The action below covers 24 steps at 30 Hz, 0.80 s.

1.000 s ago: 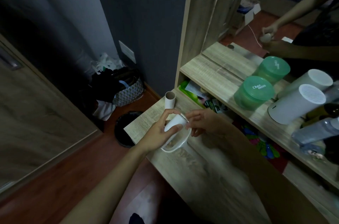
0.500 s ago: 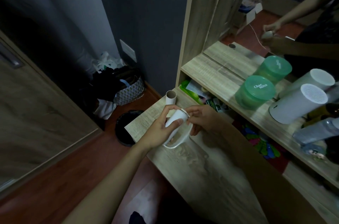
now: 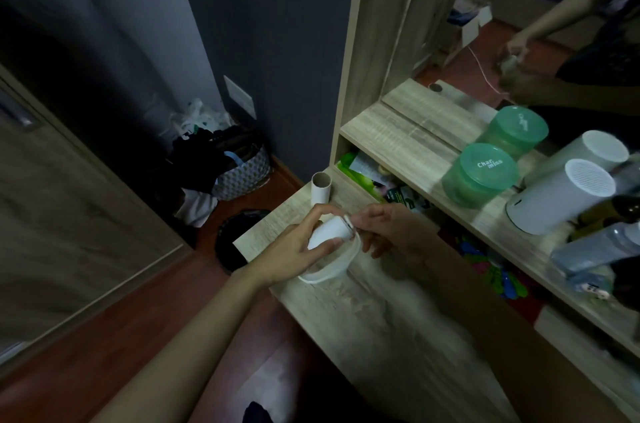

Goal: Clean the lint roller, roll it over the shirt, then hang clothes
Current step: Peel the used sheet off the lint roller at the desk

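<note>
Quick count: two hands, left and right, on one lint roller. One empty cardboard tube stands on the surface. One green jar and one white canister on the shelf, each doubled in the mirror. One basket and one black bin on the floor.

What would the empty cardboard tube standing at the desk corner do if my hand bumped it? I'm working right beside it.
The cardboard tube looks hollow and thin-walled, so probably very light. Upright near the desk edge, it would likely tip, roll, and perhaps fall.
</note>
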Each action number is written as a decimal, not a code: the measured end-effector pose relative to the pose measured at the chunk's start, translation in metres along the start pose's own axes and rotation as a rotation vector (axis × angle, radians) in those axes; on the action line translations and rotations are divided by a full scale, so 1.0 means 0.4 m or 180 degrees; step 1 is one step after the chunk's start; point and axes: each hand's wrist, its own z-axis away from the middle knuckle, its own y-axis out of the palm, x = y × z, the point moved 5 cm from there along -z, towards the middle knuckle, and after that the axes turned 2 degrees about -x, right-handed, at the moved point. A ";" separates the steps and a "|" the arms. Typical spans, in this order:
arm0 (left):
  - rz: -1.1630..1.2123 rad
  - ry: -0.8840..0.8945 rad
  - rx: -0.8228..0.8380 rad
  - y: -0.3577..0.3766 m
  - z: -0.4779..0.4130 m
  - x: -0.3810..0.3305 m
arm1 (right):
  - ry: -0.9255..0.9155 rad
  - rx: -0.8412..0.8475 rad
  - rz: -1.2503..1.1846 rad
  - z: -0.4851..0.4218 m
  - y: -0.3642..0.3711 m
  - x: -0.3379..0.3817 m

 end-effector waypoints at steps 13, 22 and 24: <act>-0.0535 0.0272 -0.0069 -0.022 0.000 0.004 | -0.0442 -0.0097 -0.0044 0.018 0.003 0.041; -0.0641 0.0248 0.0121 -0.011 0.013 0.005 | -0.0917 -0.0046 0.0801 0.024 0.000 0.070; -0.0544 0.0263 0.0130 -0.008 0.014 -0.006 | -0.1030 -0.0078 0.1094 0.020 0.005 0.082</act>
